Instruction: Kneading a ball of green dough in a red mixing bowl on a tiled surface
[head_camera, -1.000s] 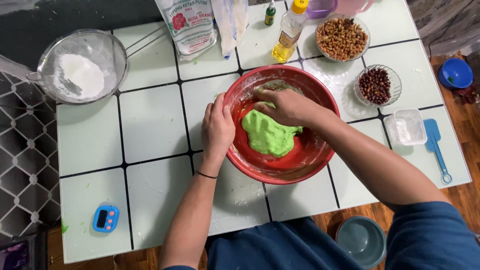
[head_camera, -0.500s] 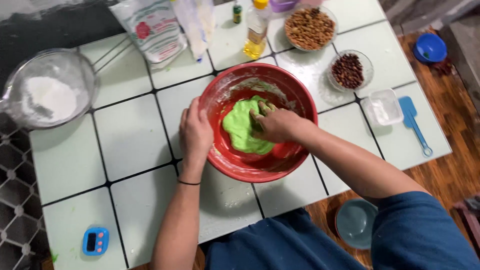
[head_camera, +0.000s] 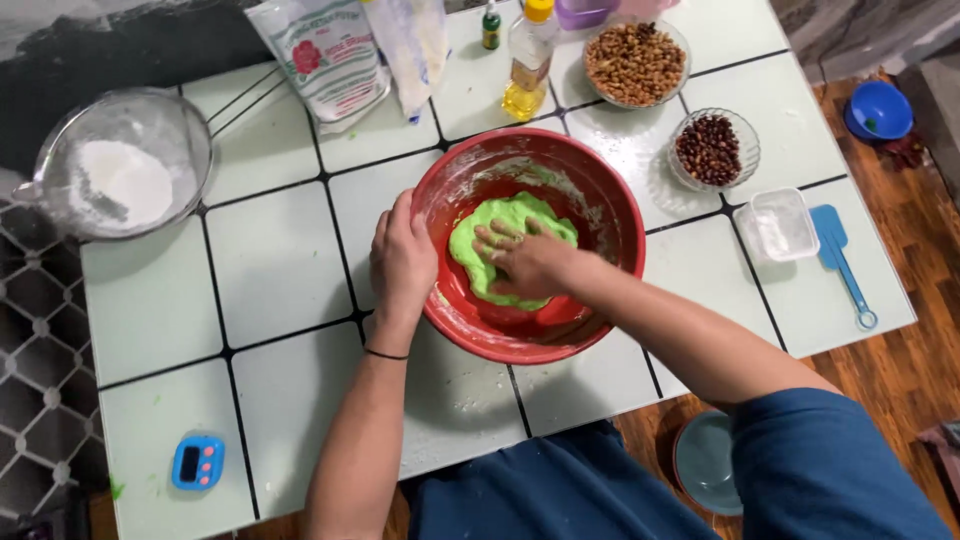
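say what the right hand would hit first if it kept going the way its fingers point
The right hand points left across the green dough; past the dough it would likely meet the red bowl wall, near the left hand.

The left hand (head_camera: 402, 262) lay flat with its fingers together and pointing away from the body, the palm turned inward toward the other hand. Its wrist was straight, with a thin dark band (head_camera: 386, 354) round it, and the bare forearm ran back and down toward the torso. The right hand (head_camera: 527, 264) lay just beside it, palm down, fingers (head_camera: 492, 240) spread and slightly curled, pressing downward, knuckles uppermost. Its fingertips pointed toward the left hand. The right forearm stretched out behind that hand, angled back and outward to a bent elbow, where a blue sleeve (head_camera: 820, 450) covered the upper arm. The two hands did not touch.
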